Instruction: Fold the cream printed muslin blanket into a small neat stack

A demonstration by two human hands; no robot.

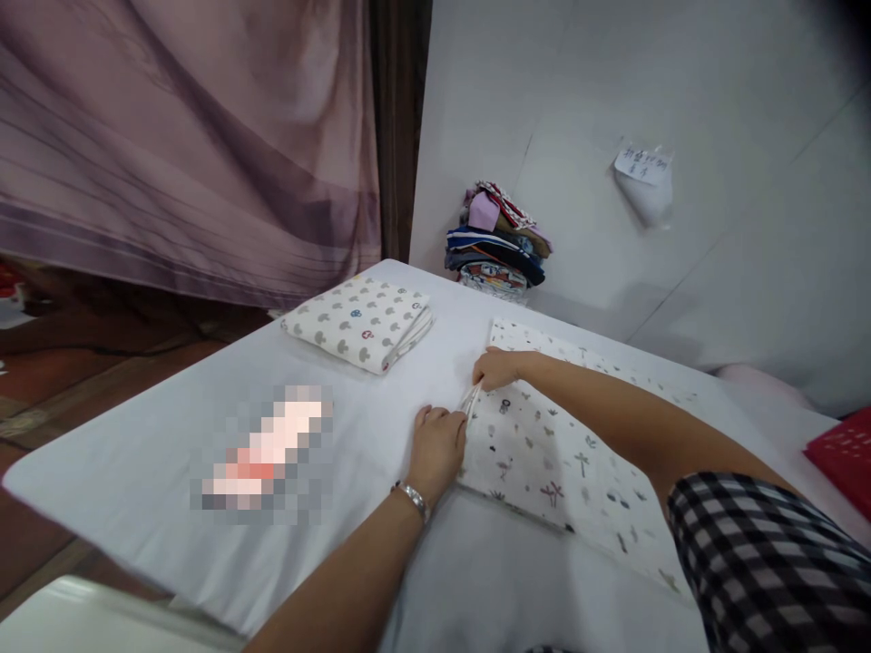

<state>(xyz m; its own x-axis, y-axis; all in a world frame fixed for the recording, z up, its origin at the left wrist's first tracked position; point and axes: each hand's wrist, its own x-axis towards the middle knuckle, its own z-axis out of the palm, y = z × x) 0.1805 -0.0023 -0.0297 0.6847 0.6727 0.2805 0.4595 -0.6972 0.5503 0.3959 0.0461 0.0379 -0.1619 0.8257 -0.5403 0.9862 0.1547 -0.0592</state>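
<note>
A white cloth (537, 453) printed with small palm trees, flamingos and plants lies folded in layers on the table. My left hand (439, 444), with a silver bracelet at its wrist, is closed on the cloth's left edge. Just beyond it, my right hand (496, 367) reaches across the cloth and grips the same edge higher up, where the layers are pinched into a narrow fold. Some fingertips of both hands are hidden. To the left, apart from my hands, rests a second folded cloth (357, 322) with a grey mushroom print.
A white-covered table (163, 426) carries both cloths and a pixelated patch (265, 453). Stacked folded clothes (500, 245) stand against the white wall (578, 82), where a plastic bag with a paper label (643, 186) hangs. A pinkish curtain (204, 136) hangs at left; a red object (844, 458) sits at right.
</note>
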